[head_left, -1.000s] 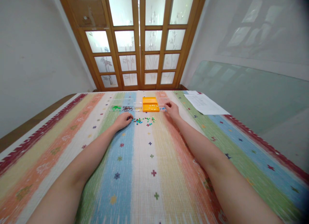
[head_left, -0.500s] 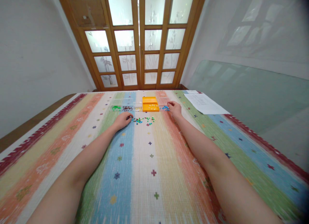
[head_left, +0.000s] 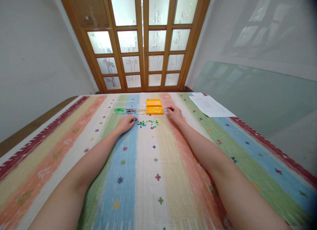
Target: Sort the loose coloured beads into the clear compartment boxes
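Observation:
My left hand [head_left: 126, 124] rests on the cloth, its fingers curled together at the left edge of a loose heap of small coloured pieces [head_left: 142, 124]. Over the clear box of blue pieces [head_left: 165, 111] hovers my right hand [head_left: 175, 115], fingertips pinched and hiding most of that box. Whatever either hand holds is too small to make out. Left of the right hand stands an open yellow box [head_left: 155, 102] with pale pieces inside. Clear boxes hold green pieces [head_left: 119, 110], dark brown pieces [head_left: 131, 111] and yellow pieces [head_left: 142, 111].
A second scatter of mixed pieces [head_left: 155, 124] lies in front of the yellow box. Printed paper sheets [head_left: 210, 106] lie at the far right on the striped tablecloth [head_left: 148, 177]. Beyond the table stand wooden doors with glass panes [head_left: 144, 64].
My right hand has moved left, from the right side of the blue pieces to over them, covering most of them. The left hand stays almost in place.

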`<state>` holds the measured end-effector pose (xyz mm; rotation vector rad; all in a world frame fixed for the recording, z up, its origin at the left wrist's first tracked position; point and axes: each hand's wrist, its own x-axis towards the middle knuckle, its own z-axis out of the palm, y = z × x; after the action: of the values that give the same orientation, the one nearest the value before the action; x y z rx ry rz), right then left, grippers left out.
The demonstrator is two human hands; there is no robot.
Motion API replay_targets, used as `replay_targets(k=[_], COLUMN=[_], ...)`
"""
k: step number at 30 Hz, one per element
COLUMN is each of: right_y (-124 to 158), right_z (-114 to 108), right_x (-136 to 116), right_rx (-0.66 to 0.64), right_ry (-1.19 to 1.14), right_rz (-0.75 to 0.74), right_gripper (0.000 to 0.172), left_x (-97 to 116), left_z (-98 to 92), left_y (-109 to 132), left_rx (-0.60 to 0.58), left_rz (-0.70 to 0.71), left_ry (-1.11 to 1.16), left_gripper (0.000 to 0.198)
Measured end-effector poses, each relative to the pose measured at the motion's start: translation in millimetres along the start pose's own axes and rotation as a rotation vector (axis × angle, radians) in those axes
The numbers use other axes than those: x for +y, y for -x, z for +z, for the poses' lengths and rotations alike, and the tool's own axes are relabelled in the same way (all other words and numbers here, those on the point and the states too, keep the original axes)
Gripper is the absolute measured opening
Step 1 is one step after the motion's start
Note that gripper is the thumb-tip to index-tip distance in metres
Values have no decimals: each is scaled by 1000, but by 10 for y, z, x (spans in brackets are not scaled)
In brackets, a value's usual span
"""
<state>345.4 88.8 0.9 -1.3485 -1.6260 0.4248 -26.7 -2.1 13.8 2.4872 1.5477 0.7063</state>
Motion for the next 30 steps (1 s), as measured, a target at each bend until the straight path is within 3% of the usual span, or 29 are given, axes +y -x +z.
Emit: replay_targets(k=[12,21,25,30], right_y=[162,204,209,206], right_z=[102,101,101,114], right_x=[-179,-226,-221,-208], right_rx=[-140,-175,-177,-180], right_ry=[119,110,123,123], right_rz=[-188,-217,-213,-230], right_gripper=[25,22,21,22], left_x=[4,-31,-114,-387], left_z=[21,21,10,-50], left_y=[-17,-16,-37,-81], left_rx=[10,32,141,327], left_rz=[-5,-17,-122,-329], left_ry=[-4,8,102,312], left_gripper=[19,16,15,15])
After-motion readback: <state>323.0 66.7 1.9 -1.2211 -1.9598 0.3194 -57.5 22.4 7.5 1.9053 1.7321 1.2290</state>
